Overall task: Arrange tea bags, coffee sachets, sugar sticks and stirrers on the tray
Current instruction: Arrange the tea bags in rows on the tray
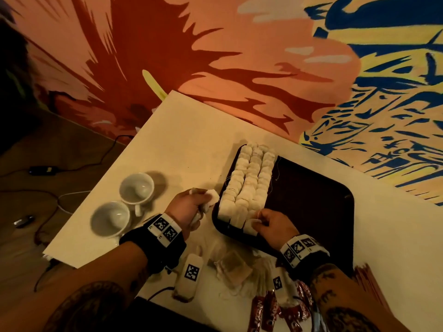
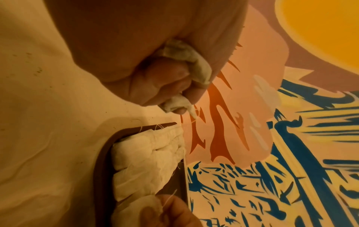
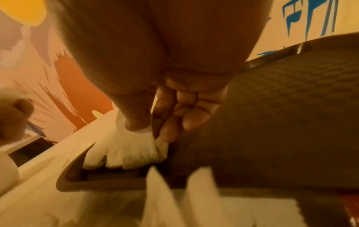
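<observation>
A dark brown tray (image 1: 311, 200) lies on the white table. Three rows of white tea bags (image 1: 249, 178) fill its left side. My right hand (image 1: 271, 222) pinches a tea bag (image 1: 250, 226) at the near end of the right row; thumb and finger press it in the right wrist view (image 3: 136, 132). My left hand (image 1: 191, 204) hovers just left of the tray, fist curled around a bunch of tea bags (image 1: 212, 196), which poke out of the fist (image 2: 186, 61). Loose tea bags (image 1: 232, 264) and red coffee sachets (image 1: 271, 312) lie near the table's front edge.
Two white cups (image 1: 124, 202) stand on the table left of my left hand. The tray's right half (image 1: 318, 212) is bare. A red stack (image 1: 369, 279) sits at the right front edge. Cables run over the floor (image 1: 48, 192) at left.
</observation>
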`<action>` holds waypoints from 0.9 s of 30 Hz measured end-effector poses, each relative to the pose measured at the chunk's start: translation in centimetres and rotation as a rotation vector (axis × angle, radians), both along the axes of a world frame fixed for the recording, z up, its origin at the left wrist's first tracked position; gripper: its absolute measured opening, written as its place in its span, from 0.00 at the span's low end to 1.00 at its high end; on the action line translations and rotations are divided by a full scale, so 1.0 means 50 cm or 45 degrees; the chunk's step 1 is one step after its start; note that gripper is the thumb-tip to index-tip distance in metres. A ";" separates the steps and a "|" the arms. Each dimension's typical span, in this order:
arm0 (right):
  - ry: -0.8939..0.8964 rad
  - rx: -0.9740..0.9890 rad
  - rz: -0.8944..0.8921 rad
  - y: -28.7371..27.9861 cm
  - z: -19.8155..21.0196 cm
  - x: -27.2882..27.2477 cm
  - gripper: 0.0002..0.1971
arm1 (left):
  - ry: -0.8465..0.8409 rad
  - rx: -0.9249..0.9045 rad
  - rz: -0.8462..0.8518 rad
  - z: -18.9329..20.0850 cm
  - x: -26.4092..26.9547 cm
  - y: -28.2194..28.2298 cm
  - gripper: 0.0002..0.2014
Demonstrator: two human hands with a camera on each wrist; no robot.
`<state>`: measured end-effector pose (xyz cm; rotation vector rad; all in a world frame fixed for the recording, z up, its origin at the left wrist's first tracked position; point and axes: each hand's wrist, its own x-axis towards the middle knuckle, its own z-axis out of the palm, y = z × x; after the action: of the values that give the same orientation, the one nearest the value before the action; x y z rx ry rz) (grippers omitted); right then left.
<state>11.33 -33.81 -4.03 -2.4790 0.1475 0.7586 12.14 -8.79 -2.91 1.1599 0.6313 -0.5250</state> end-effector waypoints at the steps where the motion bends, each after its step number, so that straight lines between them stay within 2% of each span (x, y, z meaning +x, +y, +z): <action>1: 0.005 -0.044 0.018 0.003 -0.001 0.001 0.06 | -0.012 -0.035 0.006 0.001 0.002 0.002 0.04; 3: -0.005 -0.090 0.021 0.008 -0.003 0.003 0.08 | -0.032 -0.098 0.014 0.004 0.009 0.005 0.03; 8: -0.013 -0.169 -0.031 0.015 -0.008 0.004 0.03 | -0.051 -0.100 0.027 0.011 0.022 0.011 0.03; 15: 0.124 -0.178 -0.109 0.017 0.000 0.001 0.17 | -0.046 -0.126 0.029 0.013 0.028 0.014 0.03; 19: 0.111 -0.180 -0.125 0.018 -0.009 0.005 0.11 | -0.057 -0.131 0.014 0.015 0.027 0.008 0.03; 25: 0.117 -0.167 -0.202 0.008 -0.002 0.011 0.15 | -0.065 -0.129 0.004 0.021 0.024 -0.005 0.03; 27: 0.040 -0.156 -0.212 0.006 0.013 0.014 0.15 | -0.073 -0.102 0.015 0.024 0.022 -0.013 0.04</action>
<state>12.04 -33.51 -3.41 -2.5310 0.4180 0.7371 13.25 -9.42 -1.72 1.0914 0.5624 -0.5008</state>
